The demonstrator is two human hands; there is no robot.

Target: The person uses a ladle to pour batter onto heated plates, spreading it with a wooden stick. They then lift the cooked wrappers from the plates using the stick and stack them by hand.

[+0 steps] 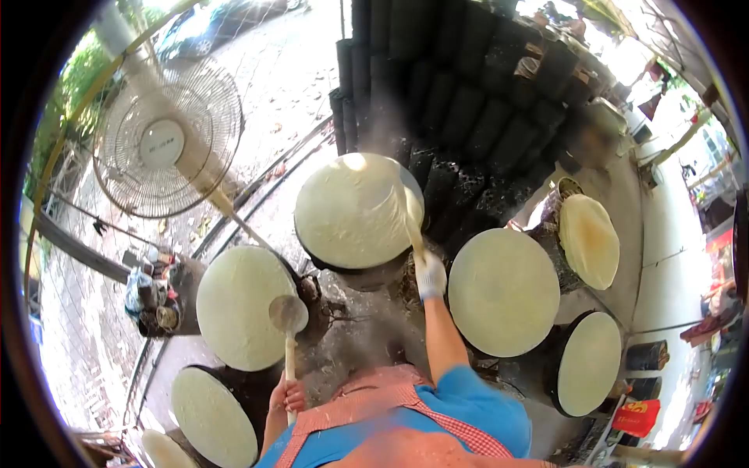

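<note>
My right hand (pixel 430 274), in a white glove, grips a thin wooden stick (pixel 409 222) that reaches over the far round steamer (pixel 355 210), which is covered by a pale batter sheet; steam blurs the stick's tip. My left hand (pixel 286 396) is closed on the handle of a ladle (pixel 289 313), whose bowl hangs beside the left round sheet (pixel 243 306). My blue shirt and checked apron (pixel 406 425) fill the bottom edge.
Several more round sheets on dark stoves ring me: right (pixel 503 291), far right (pixel 589 240), lower right (pixel 588 363), lower left (pixel 213 416). A standing fan (pixel 166 139) is at the upper left. Stacked dark cylinders (pixel 468 86) rise behind.
</note>
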